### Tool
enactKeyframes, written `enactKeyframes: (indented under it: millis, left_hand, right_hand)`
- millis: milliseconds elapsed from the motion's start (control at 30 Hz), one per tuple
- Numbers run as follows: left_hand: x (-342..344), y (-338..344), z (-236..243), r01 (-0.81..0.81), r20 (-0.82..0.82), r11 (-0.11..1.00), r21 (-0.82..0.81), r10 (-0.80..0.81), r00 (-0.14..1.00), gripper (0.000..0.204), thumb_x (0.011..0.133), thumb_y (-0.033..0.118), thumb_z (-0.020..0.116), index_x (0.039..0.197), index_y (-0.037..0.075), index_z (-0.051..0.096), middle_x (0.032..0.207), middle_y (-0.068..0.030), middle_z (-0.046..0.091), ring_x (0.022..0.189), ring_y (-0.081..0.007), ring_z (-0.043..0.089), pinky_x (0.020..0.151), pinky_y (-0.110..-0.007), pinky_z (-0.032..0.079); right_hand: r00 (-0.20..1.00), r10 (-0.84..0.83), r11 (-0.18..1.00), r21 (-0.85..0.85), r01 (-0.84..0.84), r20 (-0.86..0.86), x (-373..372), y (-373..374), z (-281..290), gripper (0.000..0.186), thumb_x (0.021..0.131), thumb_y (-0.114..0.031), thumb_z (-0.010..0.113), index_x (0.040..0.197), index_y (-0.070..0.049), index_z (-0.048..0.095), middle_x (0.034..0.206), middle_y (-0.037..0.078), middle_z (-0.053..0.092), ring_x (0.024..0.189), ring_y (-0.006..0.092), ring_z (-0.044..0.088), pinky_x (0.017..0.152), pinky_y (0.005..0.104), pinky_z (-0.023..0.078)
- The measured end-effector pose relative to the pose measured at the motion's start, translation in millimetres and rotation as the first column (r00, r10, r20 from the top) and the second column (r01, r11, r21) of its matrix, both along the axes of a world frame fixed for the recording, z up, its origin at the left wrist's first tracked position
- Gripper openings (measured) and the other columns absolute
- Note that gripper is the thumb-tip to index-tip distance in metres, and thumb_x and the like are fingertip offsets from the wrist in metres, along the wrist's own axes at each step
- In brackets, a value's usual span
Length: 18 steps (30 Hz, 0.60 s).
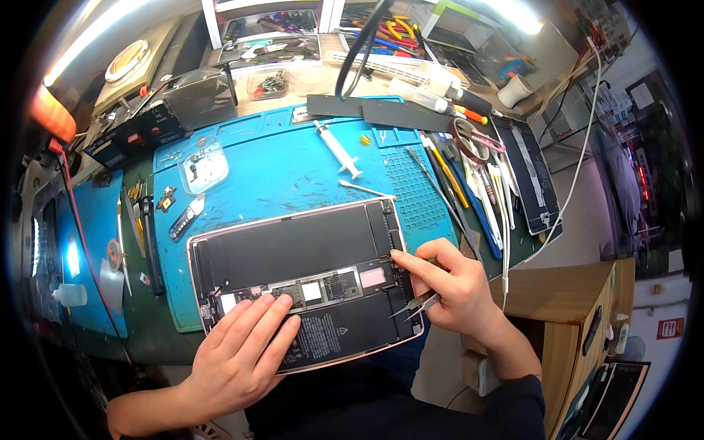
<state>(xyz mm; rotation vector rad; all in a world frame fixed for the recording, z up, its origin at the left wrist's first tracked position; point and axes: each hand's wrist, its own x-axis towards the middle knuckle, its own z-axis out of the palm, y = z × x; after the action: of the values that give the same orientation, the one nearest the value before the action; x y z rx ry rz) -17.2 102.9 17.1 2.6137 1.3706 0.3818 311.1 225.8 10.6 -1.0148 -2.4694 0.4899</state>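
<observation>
An opened tablet [334, 246] with black batteries and a long circuit board lies tilted at the mat's front edge. My left hand [242, 345] rests across its lower left, fingers stretched over the board and lower battery. My right hand [458, 293] is at the tablet's right side, its index fingertip on the connector strip there, while its other fingers hold metal tweezers [414, 308] pointing down-left over the lower battery. A cotton swab [367, 189] lies just above the tablet, with a syringe [337, 149] farther back. A small blade-like piece [187, 216] lies left of the tablet.
The blue mat [249, 176] holds a clear container [202, 166]. Screwdrivers, tweezers and brushes [455, 183] crowd the right, beside another tablet part [528, 183]. A black device [136, 136] stands back left, tool shelves [389, 29] behind. A wooden cabinet [557, 293] is at right; a cable [352, 59] hangs overhead.
</observation>
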Motion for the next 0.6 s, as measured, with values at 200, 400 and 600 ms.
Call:
enactKeyframes:
  millis: [200,400,600]
  left_hand:
    - [-3,1,1,0.044,-0.025,0.999,-0.009,-0.044,0.999,0.076,0.070,0.023,0.086,0.138,-0.002,0.065,0.152,-0.0238,0.060,0.140,-0.0413,0.059,0.119,-0.055,0.045]
    - [-2,-1,2,0.029,-0.056,1.000,-0.008,-0.029,0.998,0.072,0.072,0.020,0.084,0.138,0.000,0.066,0.152,-0.0224,0.060,0.140,-0.0394,0.059,0.119,-0.053,0.045]
    - [7,2,3,0.010,-0.033,1.000,0.000,-0.010,0.999,0.067,0.074,0.013,0.079,0.139,0.000,0.067,0.152,-0.0210,0.061,0.141,-0.0373,0.059,0.120,-0.051,0.045]
  right_hand:
    - [1.000,-0.007,0.998,0.058,0.008,-0.019,0,0,-5,0.063,0.073,0.007,0.076,0.133,-0.010,0.076,0.106,0.004,0.067,0.073,0.0180,0.070,0.061,0.0315,0.059]
    - [0.999,0.040,0.999,0.025,-0.040,0.005,1,2,1,0.063,0.073,0.005,0.077,0.134,-0.011,0.076,0.107,0.003,0.067,0.073,0.0162,0.070,0.061,0.0308,0.058]
    - [0.999,0.020,0.999,0.046,-0.021,0.026,2,2,0,0.060,0.076,0.003,0.078,0.134,-0.012,0.076,0.106,0.003,0.066,0.076,0.0154,0.071,0.061,0.0306,0.059]
